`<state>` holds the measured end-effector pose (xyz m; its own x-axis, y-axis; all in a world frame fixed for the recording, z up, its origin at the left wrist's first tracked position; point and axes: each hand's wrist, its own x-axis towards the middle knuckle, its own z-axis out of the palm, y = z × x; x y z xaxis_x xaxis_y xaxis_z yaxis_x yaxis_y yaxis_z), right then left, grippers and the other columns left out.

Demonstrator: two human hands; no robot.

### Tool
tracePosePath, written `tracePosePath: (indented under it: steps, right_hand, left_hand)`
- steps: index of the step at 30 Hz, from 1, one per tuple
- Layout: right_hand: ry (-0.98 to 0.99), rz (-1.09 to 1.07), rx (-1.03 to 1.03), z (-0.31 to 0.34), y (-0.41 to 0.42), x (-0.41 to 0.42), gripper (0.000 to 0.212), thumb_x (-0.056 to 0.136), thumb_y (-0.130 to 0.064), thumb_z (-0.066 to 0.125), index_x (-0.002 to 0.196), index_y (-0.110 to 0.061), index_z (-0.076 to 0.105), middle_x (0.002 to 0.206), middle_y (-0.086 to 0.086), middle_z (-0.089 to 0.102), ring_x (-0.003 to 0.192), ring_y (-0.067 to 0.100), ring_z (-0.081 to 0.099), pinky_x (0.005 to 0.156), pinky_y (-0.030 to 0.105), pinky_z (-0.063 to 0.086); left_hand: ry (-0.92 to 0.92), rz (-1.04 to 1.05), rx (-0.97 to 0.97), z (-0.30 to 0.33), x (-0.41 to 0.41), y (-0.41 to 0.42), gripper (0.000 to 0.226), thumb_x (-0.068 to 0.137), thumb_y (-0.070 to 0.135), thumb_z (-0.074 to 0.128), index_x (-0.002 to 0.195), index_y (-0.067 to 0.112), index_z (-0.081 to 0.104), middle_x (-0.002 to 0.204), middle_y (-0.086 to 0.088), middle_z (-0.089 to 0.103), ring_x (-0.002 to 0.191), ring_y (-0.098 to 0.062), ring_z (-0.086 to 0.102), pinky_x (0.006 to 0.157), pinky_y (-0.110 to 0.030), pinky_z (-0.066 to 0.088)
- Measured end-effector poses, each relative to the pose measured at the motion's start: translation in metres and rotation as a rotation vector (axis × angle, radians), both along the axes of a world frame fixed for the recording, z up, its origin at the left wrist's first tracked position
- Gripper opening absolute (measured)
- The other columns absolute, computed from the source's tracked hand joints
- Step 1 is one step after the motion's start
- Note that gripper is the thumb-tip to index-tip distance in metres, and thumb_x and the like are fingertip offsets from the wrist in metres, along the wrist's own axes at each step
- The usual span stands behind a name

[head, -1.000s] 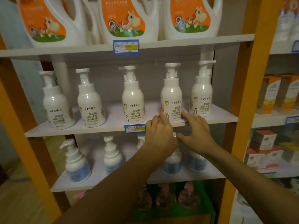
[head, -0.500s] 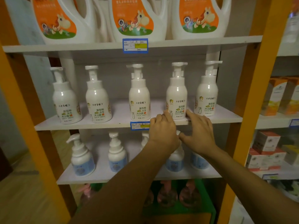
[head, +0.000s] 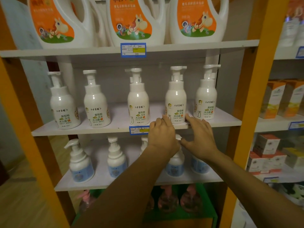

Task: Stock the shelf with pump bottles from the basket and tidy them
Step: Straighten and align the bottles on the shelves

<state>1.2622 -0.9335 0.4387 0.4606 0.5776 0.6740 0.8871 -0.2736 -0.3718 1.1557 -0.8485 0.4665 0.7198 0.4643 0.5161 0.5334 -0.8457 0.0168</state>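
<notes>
Middle white shelf board (head: 115,128), left to right: five white plastic pump bottles with green-and-orange printed labels, all upright and facing out. First bottle (head: 63,102) stands at the far left; second bottle (head: 96,101) just beside it; third bottle (head: 138,99) apart, above the blue-and-yellow price tag (head: 139,130); fourth bottle (head: 176,97) further right; fifth bottle (head: 206,94) near the right-hand orange upright (head: 243,112). My left hand (head: 162,134) rests at the shelf's front edge, fingers loosely curled, fingertips touching the lower left of the fourth bottle; it holds nothing. My right hand (head: 199,135) lies flatter, fingers fairly straight, fingertips at the same bottle's lower right, thumb spread below the shelf edge; also holding nothing. Judged step: squaring up the fourth bottle between both hands. Gaps in the row look uneven, so tidying seems unfinished. Green plastic basket (head: 189,214) sits at the bottom, below my arms, with pink-topped bottles dimly visible inside; count unclear. Risks: a push low on a tall narrow bottle could tip it backward or sideways into the fifth; dragging it forward could bring its base over the shelf edge; my forearms cross in front of the lower shelf's blue-labelled pump bottles (head: 80,163) and could knock a pump head there.
</notes>
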Motion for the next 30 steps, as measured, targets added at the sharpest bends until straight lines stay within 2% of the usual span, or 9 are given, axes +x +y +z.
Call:
tracePosePath:
  steps: [3,6,8,11,15,18,20,22,30]
  right_hand:
    - [0.026,0.027,-0.036,0.004,-0.002,-0.001,0.082,0.073,-0.029,0.075,0.142,-0.021,0.032,0.132,-0.003,0.05,0.127,0.017,0.041,0.115,0.042,0.022]
    - [0.103,0.025,-0.016,0.006,-0.016,-0.003,0.075,0.079,-0.024,0.071,0.143,-0.018,0.032,0.141,0.002,0.044,0.133,0.02,0.036,0.113,0.038,0.027]
    - [0.05,-0.048,0.129,0.006,-0.033,-0.001,0.063,0.081,-0.019,0.07,0.137,-0.015,0.04,0.134,0.005,0.05,0.127,0.019,0.043,0.104,0.034,0.035]
    - [-0.05,-0.207,0.262,0.011,-0.053,0.012,0.057,0.078,-0.021,0.071,0.129,-0.012,0.046,0.121,0.008,0.056,0.114,0.02,0.047,0.093,0.03,0.04]
    - [0.067,-0.161,0.13,0.021,-0.056,0.034,0.069,0.077,-0.03,0.073,0.135,-0.015,0.039,0.132,0.007,0.051,0.121,0.022,0.044,0.092,0.027,0.031]
    - [0.088,-0.065,0.064,0.022,-0.049,0.049,0.069,0.074,-0.045,0.071,0.13,-0.02,0.04,0.127,0.004,0.055,0.121,0.023,0.048,0.105,0.038,0.031]
    - [0.13,-0.121,0.0,0.02,-0.043,0.058,0.071,0.072,-0.053,0.066,0.129,-0.02,0.039,0.129,0.004,0.053,0.129,0.025,0.042,0.116,0.046,0.01]
    - [0.146,-0.17,-0.019,0.017,-0.038,0.062,0.072,0.07,-0.053,0.066,0.128,-0.02,0.039,0.129,0.004,0.053,0.132,0.024,0.038,0.117,0.044,0.0]
    - [0.107,-0.114,0.082,0.009,-0.04,0.064,0.074,0.064,-0.053,0.064,0.13,-0.027,0.043,0.127,-0.003,0.058,0.127,0.019,0.044,0.115,0.037,0.004]
  left_hand:
    - [-0.009,0.003,-0.062,0.001,0.002,-0.003,0.083,0.082,0.034,0.063,0.143,0.0,0.018,0.133,-0.013,0.044,0.123,-0.025,0.041,0.105,-0.035,0.03]
    - [-0.085,0.037,-0.117,0.002,0.001,-0.013,0.064,0.083,0.03,0.06,0.134,0.006,0.03,0.126,-0.009,0.048,0.115,-0.023,0.043,0.1,-0.034,0.033]
    - [-0.169,0.029,0.022,0.002,-0.003,-0.024,0.053,0.082,0.031,0.058,0.126,0.01,0.04,0.117,-0.008,0.051,0.107,-0.023,0.046,0.093,-0.035,0.037]
    - [-0.173,-0.189,0.215,0.002,0.004,-0.044,0.046,0.086,0.032,0.051,0.127,0.013,0.04,0.122,-0.007,0.049,0.107,-0.022,0.046,0.093,-0.035,0.038]
    - [-0.119,-0.3,0.109,0.0,0.031,-0.057,0.044,0.092,0.033,0.046,0.13,0.013,0.035,0.126,-0.006,0.044,0.104,-0.018,0.044,0.092,-0.031,0.036]
    - [-0.165,-0.273,-0.116,-0.003,0.048,-0.057,0.052,0.089,0.027,0.052,0.135,0.012,0.033,0.124,-0.006,0.048,0.106,-0.02,0.048,0.094,-0.033,0.041]
    - [-0.199,-0.279,-0.295,-0.004,0.058,-0.055,0.063,0.086,0.021,0.058,0.14,0.011,0.027,0.13,-0.006,0.047,0.113,-0.023,0.051,0.097,-0.039,0.046]
    - [-0.196,-0.317,-0.385,-0.005,0.066,-0.052,0.071,0.084,0.017,0.062,0.143,0.013,0.023,0.136,-0.006,0.044,0.118,-0.025,0.051,0.098,-0.044,0.047]
    - [-0.26,-0.417,-0.458,-0.013,0.08,-0.044,0.079,0.077,0.014,0.065,0.145,0.016,0.025,0.141,-0.004,0.043,0.124,-0.023,0.048,0.103,-0.044,0.044]
